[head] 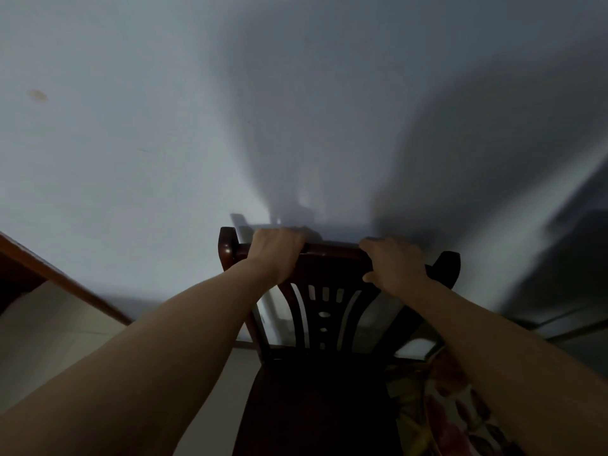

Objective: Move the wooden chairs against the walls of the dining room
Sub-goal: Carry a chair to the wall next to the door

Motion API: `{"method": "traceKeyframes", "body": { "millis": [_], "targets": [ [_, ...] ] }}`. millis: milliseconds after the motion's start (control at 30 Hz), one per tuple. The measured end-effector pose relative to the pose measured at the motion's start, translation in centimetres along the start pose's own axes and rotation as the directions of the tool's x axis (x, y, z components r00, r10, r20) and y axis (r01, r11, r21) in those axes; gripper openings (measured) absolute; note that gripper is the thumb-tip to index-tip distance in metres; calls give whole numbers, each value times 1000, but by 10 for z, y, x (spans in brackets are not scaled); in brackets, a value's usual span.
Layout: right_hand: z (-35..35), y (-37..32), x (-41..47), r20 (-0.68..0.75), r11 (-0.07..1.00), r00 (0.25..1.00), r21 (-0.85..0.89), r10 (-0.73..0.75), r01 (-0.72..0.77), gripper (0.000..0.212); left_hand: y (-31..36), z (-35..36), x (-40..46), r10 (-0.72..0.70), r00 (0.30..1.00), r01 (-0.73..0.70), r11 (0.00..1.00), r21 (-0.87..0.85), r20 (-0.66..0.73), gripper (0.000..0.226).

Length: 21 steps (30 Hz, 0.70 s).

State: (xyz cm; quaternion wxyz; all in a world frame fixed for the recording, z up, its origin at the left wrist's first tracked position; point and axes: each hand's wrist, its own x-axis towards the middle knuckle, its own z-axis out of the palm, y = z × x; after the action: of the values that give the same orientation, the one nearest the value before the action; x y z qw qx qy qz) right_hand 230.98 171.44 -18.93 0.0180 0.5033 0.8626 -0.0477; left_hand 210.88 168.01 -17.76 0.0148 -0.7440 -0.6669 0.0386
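A dark wooden chair (pixel 324 311) with a carved, slotted backrest stands right below me, its back close to a pale grey wall (pixel 164 143). My left hand (pixel 274 250) grips the left part of the top rail. My right hand (pixel 396 263) grips the right part of the same rail. The chair's seat is dark and in shadow, and its legs are hidden.
A brown wooden skirting board (pixel 69 281) runs along the wall at the left, above light floor tiles (pixel 49 340). A floral patterned cloth (pixel 454 403) lies at the lower right beside the chair. A darker wall or door surface (pixel 575 258) is at the right.
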Motion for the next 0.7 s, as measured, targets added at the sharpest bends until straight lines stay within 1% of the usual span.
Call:
{"method": "traceKeyframes", "body": {
  "millis": [133,200,267,300,367,433,533,600,700],
  "targets": [
    [-1,-2,-4,-51,998,997,27,59,-58,27,2,2,-1,-73,997,73,997,-30,-14,53],
    [0,-3,-7,-53,997,997,51,62,-59,26,2,1,-3,-93,995,94,994,-60,23,54],
    [2,-4,-12,-31,995,998,90,54,-51,32,2,1,-7,-91,993,98,990,-99,75,59],
    [4,-5,-15,-14,994,999,97,50,-48,39,2,0,-11,-88,991,100,988,-116,101,62],
    [6,-7,-21,35,996,998,68,52,-54,62,2,-2,-20,-83,986,103,985,-139,145,69],
    [5,-11,-26,87,997,994,36,67,-71,83,3,-4,-29,-65,986,87,986,-145,151,75],
    [-4,-21,-33,165,995,983,39,84,-92,98,1,-11,-46,-44,988,64,988,-139,146,77],
    [-11,-31,-38,200,996,977,35,69,-77,96,-1,-17,-62,-42,988,62,990,-129,152,74],
    [-22,-54,-48,234,998,972,54,16,-29,86,-12,-26,-93,-76,986,95,987,-128,150,71]
  ]
}}
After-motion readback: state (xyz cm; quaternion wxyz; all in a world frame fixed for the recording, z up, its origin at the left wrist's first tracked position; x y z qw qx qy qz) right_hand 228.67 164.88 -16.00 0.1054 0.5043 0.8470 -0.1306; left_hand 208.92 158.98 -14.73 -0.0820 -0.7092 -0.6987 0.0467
